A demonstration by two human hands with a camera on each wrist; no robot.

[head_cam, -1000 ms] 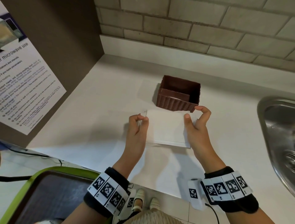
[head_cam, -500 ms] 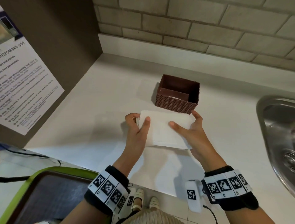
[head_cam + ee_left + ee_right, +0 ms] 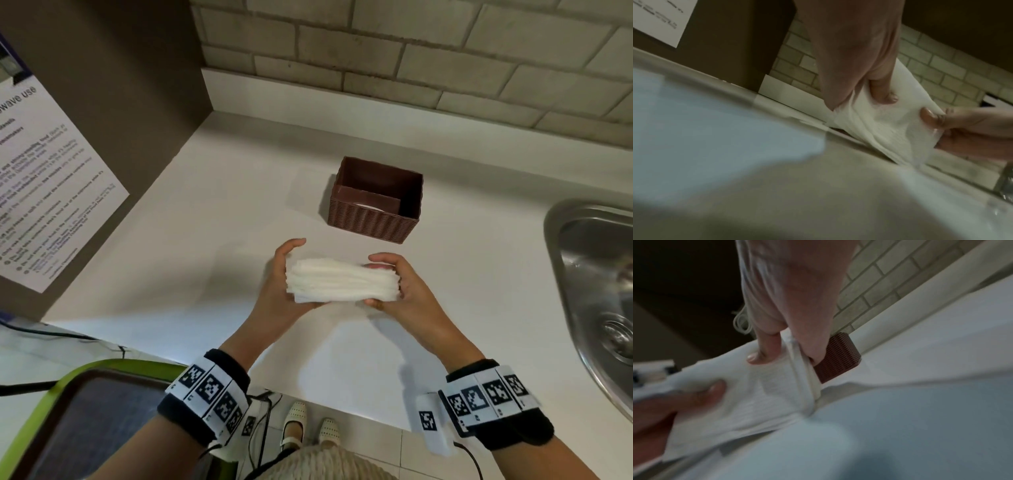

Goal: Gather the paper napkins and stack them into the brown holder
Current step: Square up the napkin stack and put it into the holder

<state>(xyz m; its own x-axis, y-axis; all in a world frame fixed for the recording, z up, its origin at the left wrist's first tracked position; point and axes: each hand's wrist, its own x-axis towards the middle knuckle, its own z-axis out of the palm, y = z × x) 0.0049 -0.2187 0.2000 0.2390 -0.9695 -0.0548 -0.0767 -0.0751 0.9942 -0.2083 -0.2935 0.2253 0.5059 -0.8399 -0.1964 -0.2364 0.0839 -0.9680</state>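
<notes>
White bench (image 3: 171,260) carries the brown holder (image 3: 373,219), open side up, near the wall. My left hand (image 3: 277,284) and right hand (image 3: 404,291) each clamp one end of the napkin stack (image 3: 342,282), held above the bench just short of the holder. Long axis runs left to right, edges facing up. Gathering looks done; placing remains.

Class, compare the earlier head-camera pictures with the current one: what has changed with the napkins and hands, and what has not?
The napkin stack, earlier flat on the counter, is now lifted and turned on edge, gripped at its ends by the left hand and right hand. The brown holder stayed put.
</notes>
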